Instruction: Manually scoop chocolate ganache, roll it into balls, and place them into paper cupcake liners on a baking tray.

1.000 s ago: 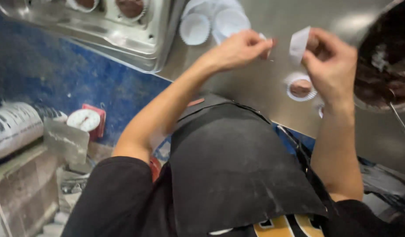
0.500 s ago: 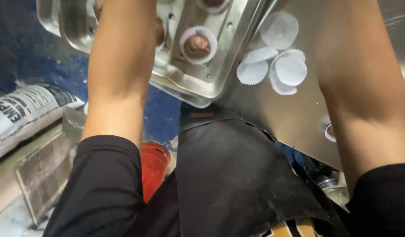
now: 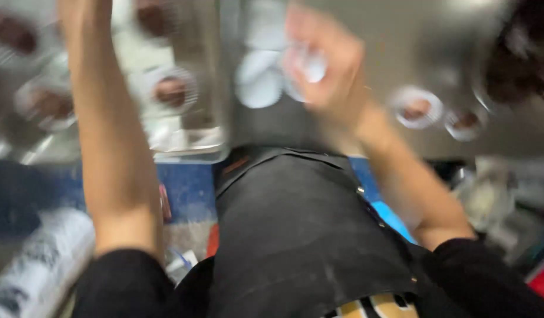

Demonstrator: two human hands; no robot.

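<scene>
The picture is motion-blurred. My left forearm [image 3: 113, 135] runs up over a metal tray [image 3: 189, 141] of small white cups with brown filling [image 3: 172, 91]; the hand itself is cut off by the top edge. My right hand [image 3: 328, 65] hovers over a cluster of round white lids [image 3: 257, 82] on the steel counter. Its fingers are at one lid [image 3: 310, 65], but the blur hides whether they grip it. Two filled cups [image 3: 416, 109] stand on the counter to the right of that hand.
A dark bowl [image 3: 519, 59] with brown contents sits at the top right. My black apron [image 3: 301, 235] fills the lower middle. A printed paper roll [image 3: 42, 265] lies at the lower left on a blue surface [image 3: 189, 188]. Blurred clutter lies at the right.
The view has swung right and back. My right hand, out of sight half a second ago, is back over the white lids. A second ago both hands held a small white piece above the counter.
</scene>
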